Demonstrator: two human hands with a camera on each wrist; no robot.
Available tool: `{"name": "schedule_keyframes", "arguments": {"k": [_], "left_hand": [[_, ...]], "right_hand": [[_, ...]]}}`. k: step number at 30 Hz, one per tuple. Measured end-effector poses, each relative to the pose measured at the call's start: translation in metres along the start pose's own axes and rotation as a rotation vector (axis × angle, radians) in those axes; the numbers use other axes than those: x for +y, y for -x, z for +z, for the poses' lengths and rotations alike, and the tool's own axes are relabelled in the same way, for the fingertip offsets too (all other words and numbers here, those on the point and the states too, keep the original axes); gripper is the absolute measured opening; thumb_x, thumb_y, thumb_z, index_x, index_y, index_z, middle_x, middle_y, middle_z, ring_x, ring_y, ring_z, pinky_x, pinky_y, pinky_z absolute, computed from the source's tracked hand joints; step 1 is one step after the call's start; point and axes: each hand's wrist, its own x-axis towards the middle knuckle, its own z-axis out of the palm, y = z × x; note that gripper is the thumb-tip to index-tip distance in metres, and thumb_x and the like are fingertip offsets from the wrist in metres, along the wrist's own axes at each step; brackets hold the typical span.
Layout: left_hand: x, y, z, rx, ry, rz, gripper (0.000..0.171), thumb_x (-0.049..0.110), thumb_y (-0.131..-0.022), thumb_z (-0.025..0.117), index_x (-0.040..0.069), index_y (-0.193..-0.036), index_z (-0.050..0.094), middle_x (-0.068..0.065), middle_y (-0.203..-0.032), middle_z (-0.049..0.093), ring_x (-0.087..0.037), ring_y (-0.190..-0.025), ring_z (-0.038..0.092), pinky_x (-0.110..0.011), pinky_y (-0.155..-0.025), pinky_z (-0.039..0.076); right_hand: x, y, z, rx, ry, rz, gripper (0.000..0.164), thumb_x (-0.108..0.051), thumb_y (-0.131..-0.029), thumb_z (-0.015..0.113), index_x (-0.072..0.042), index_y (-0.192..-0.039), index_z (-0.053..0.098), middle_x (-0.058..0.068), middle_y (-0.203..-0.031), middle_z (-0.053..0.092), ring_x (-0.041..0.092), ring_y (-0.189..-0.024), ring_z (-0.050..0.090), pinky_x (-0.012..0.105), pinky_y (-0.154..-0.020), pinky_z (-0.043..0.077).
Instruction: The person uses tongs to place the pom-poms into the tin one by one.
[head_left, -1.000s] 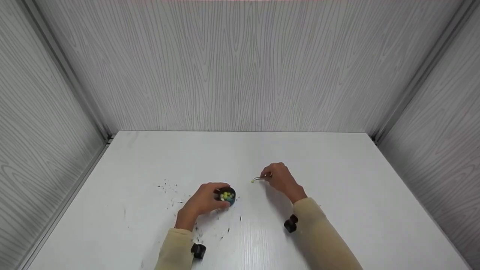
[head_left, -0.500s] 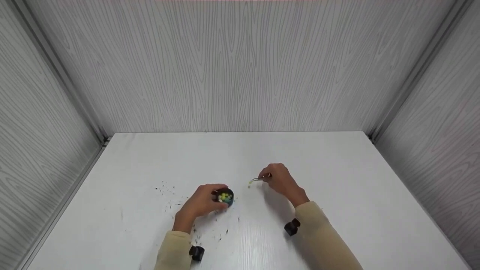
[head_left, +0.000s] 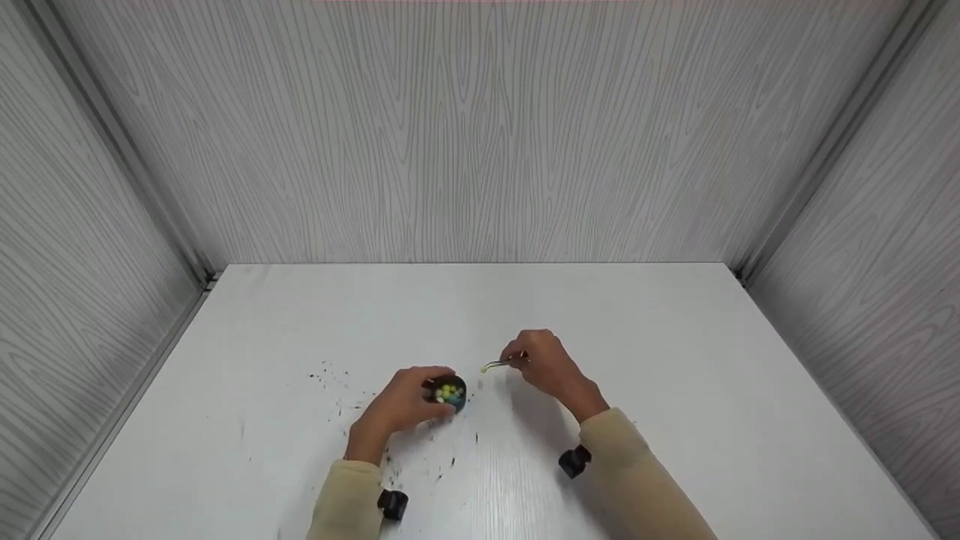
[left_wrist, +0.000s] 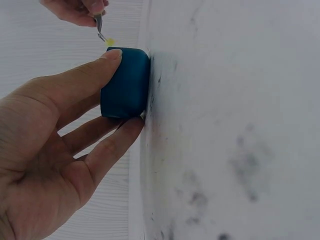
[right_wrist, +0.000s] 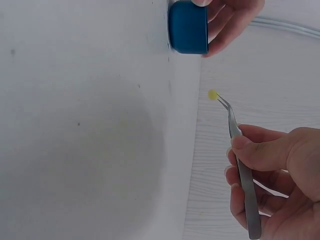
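My left hand (head_left: pixel 403 403) grips a small round blue cup (left_wrist: pixel 125 82) by its sides, thumb on one side and fingers on the other. The cup stands on the white table. Inside it, in the head view, lie several small yellow, green and white balls (head_left: pixel 449 393). My right hand (right_wrist: pixel 280 175) pinches a pair of metal tweezers (right_wrist: pixel 243 172) with bent tips. At those tips sits a small yellow ball (right_wrist: pixel 213 94), raised above the table to the right of the cup. In the left wrist view the ball overlaps the cup's rim.
Dark specks (head_left: pixel 330 375) and short marks are scattered over the white tabletop (head_left: pixel 637 337), mostly left of the cup and in front of it. Grey wood-grain panels (head_left: pixel 480 135) close in the back and both sides.
My right hand has moved left, bringing the tweezers and yellow ball closer to the cup. My left hand keeps hold of the cup in nearly the same spot.
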Motion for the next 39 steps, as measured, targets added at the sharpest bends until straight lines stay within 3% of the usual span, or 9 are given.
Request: {"name": "schedule_keyframes", "arguments": {"k": [11, 23, 39], "left_hand": [[0.001, -0.001, -0.001, 0.003, -0.007, -0.002, 0.056, 0.017, -0.086, 0.084, 0.012, -0.138, 0.065, -0.013, -0.138, 0.066, -0.036, -0.128, 0.061, -0.059, -0.109, 0.048], [-0.001, -0.001, -0.001, -0.002, -0.003, 0.050, 0.054, 0.014, -0.086, 0.083, 0.008, -0.137, 0.065, -0.015, -0.138, 0.066, -0.037, -0.127, 0.062, -0.057, -0.108, 0.050], [-0.001, -0.001, -0.002, -0.005, 0.000, 0.029, 0.057, 0.017, -0.086, 0.084, 0.009, -0.139, 0.064, -0.015, -0.140, 0.065, -0.038, -0.131, 0.060, -0.059, -0.111, 0.047]], "right_hand": [[-0.019, -0.002, 0.008, -0.047, 0.020, -0.049, 0.018, 0.007, -0.091, 0.071, -0.006, -0.095, 0.083, 0.009, -0.088, 0.075, 0.021, -0.086, 0.071, 0.037, -0.078, 0.063], [-0.025, -0.004, 0.021, -0.039, 0.058, -0.147, 0.016, 0.006, -0.090, 0.073, -0.006, -0.092, 0.083, 0.009, -0.084, 0.075, 0.022, -0.081, 0.071, 0.033, -0.071, 0.061], [-0.029, -0.005, 0.035, -0.041, 0.084, -0.161, 0.014, 0.003, -0.091, 0.074, -0.006, -0.094, 0.083, 0.009, -0.084, 0.075, 0.021, -0.081, 0.071, 0.031, -0.071, 0.061]]}}
